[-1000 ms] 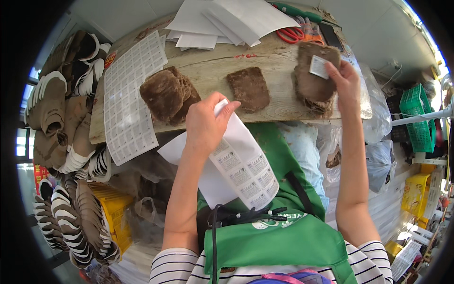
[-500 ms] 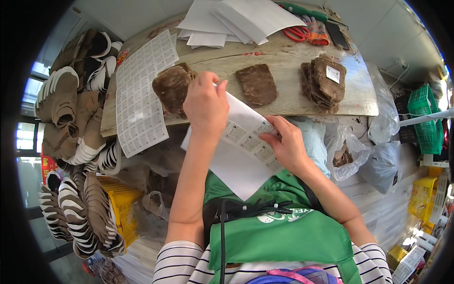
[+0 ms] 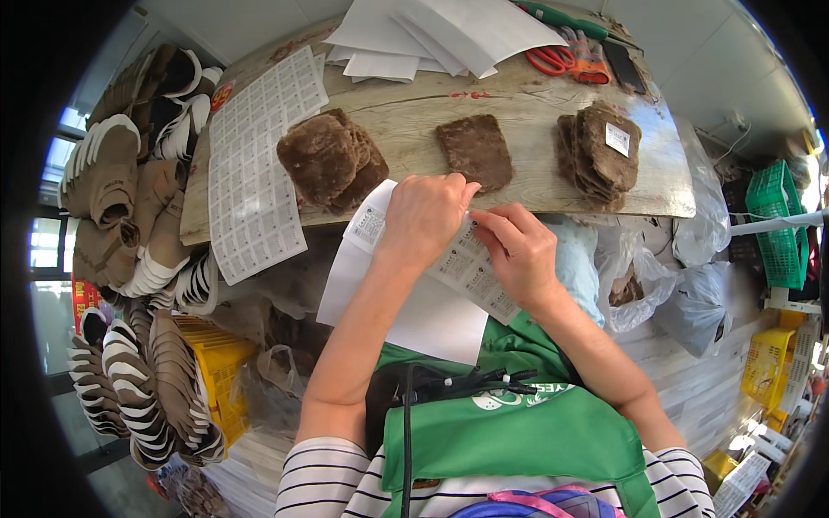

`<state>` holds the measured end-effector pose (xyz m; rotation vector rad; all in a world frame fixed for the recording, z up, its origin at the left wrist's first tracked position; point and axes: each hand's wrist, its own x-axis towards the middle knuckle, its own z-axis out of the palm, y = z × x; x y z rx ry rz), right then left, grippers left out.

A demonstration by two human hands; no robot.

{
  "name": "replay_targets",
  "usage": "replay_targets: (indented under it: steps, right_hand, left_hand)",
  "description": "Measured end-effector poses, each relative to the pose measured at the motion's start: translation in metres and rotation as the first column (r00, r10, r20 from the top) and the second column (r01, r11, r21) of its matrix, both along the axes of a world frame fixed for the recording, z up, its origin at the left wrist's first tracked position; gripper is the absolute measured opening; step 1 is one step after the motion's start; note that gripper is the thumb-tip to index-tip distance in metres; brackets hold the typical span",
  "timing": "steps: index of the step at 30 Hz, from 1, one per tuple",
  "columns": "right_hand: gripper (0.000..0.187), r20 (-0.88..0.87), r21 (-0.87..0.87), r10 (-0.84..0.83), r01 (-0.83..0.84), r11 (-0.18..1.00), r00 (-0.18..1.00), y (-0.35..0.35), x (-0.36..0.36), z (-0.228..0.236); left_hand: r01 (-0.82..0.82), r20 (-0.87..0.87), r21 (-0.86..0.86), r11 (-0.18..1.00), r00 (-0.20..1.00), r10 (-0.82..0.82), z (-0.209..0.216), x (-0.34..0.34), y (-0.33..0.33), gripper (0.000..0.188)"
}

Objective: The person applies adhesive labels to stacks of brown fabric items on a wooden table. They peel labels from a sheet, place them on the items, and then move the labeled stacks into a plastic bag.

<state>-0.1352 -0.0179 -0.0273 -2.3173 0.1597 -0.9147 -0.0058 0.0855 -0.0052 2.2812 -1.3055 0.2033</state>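
Observation:
Over my lap, in front of the table edge, a white sheet of printed labels (image 3: 471,274) is held between my hands, with its plain white part (image 3: 432,324) hanging lower. My left hand (image 3: 427,216) is closed in a pinch at the sheet's upper edge, its fingertips close to those of my right hand. My right hand (image 3: 524,252) grips the sheet's right side between thumb and fingers. Just beyond the hands lies a single brown fuzzy square pad (image 3: 475,153). A pile of such pads (image 3: 324,160) sits to its left, and another pile (image 3: 600,151) with a white label on top to its right.
A long label sheet (image 3: 255,164) overhangs the table's left side. White papers (image 3: 440,39), red-handled scissors (image 3: 550,60), an orange glove (image 3: 589,60) and a dark phone (image 3: 623,67) lie at the back. Stacked shoes (image 3: 129,250) crowd the left; plastic bags (image 3: 691,302) hang right.
My left hand has moved right and down, closer to my right hand. The sheet has turned and shifted, showing labels at its left end too. The left pad pile is now less covered.

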Motion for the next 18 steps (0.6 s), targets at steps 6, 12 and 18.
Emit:
replay_targets:
  steps: [6,12,18]
  right_hand:
    - [0.017,-0.013,0.093,0.004,-0.002,0.996,1.0,-0.001,0.008,-0.004]
    - [0.015,0.13,0.31,-0.043,0.0,0.951,0.991,-0.021,0.008,0.009]
    - [0.013,-0.212,0.478,-0.087,0.181,0.859,0.973,-0.086,0.067,0.0]
  left_hand:
    - [-0.071,-0.144,0.061,0.996,0.986,0.079,-0.01,0.007,-0.002,0.031]
    - [-0.079,-0.156,0.026,0.997,0.984,0.082,-0.028,0.016,0.004,0.016]
    - [-0.088,-0.085,-0.167,0.982,0.994,0.075,-0.032,0.01,-0.017,0.02]
